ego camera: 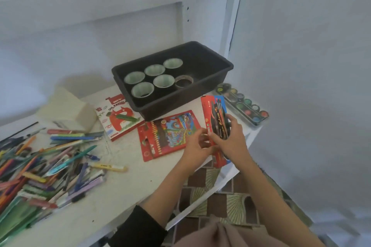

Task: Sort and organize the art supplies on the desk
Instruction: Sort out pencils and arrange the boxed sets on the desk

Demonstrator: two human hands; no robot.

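Observation:
A red and blue pencil box (215, 114) stands on end over the desk's right edge. My right hand (230, 138) grips it around the middle, and my left hand (197, 145) pinches its lower left edge. A flat red coloured-pencil pack (166, 134) lies on the white desk (124, 188) just left of my hands. An oil pastels box (116, 118) lies further left. A big heap of loose pens, pencils and markers (44, 166) covers the desk's left side.
A black tray (210, 78) with several green-lined cups and a tape roll sits at the back. A watercolour palette (244, 104) lies at the desk's right corner. A white block (68, 110) stands at the back left. Walls close in behind and to the right.

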